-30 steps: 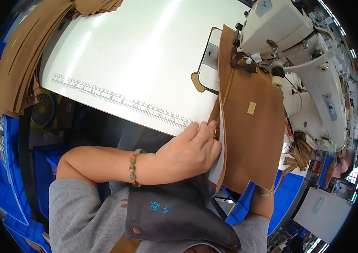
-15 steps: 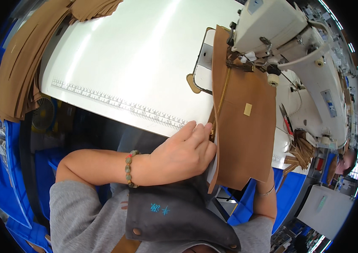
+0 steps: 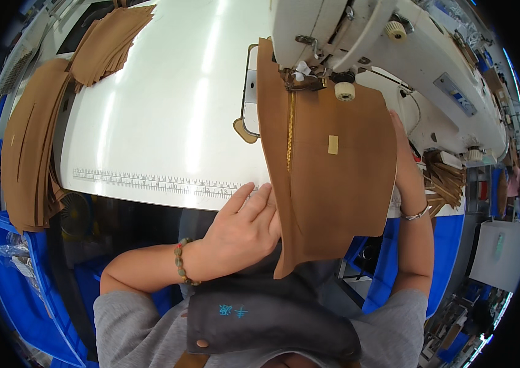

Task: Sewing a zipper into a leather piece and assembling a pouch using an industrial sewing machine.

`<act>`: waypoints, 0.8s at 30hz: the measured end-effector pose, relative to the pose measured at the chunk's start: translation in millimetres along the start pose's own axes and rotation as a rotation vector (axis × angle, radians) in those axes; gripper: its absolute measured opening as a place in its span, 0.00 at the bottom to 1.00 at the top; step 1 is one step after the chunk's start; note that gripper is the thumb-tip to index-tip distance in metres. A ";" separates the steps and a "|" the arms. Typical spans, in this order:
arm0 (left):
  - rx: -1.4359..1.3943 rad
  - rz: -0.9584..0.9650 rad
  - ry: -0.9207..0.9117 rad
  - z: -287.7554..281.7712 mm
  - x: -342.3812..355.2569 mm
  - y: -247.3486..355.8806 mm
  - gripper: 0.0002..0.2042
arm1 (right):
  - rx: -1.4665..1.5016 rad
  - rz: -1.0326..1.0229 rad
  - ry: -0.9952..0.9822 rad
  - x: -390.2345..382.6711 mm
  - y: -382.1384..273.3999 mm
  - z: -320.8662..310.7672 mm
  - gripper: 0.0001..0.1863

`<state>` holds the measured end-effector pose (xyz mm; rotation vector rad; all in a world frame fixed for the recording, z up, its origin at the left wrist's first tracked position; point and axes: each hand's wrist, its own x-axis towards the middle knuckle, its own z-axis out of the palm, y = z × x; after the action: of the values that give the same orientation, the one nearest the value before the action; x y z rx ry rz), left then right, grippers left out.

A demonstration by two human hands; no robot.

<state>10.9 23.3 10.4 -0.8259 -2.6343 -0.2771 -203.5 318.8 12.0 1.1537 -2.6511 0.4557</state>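
Observation:
My left hand, with a bead bracelet, has its bent fingers on the left edge of a brown leather-like panel at the table's front edge. My right hand is at the panel's right edge, its fingertips partly hidden. The panel carries a brass-coloured zipper and a pale yellow patch. Its upper part lies under the foot of a white sewing machine. The panel's front end hangs over the table edge.
Stacked brown pieces lie on the left of the white table, with a ruler scale along its front. Blue bins stand either side. A bundle of brown strips is at right, beside a grey panel.
The panel has shifted left and turned straighter under the machine. My left hand has moved left and down with it. My right hand has come up into sight along the right edge.

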 end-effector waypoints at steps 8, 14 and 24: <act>-0.091 -0.041 0.000 6.1 -19.7 1.2 0.23 | 0.043 0.110 0.345 -26.9 -95.4 -41.0 0.08; 0.020 -0.109 -0.025 3.1 -35.1 5.9 0.25 | 0.157 -0.127 -0.091 -43.1 -169.5 12.9 0.27; -0.383 -0.307 0.172 -20.8 -34.5 -33.4 0.11 | 0.095 -0.155 -0.077 -49.7 -176.0 20.1 0.31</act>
<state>23.7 -27.4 13.1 -0.4718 -2.5705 -0.9135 -41.6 231.5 12.0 1.4197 -2.6030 0.5237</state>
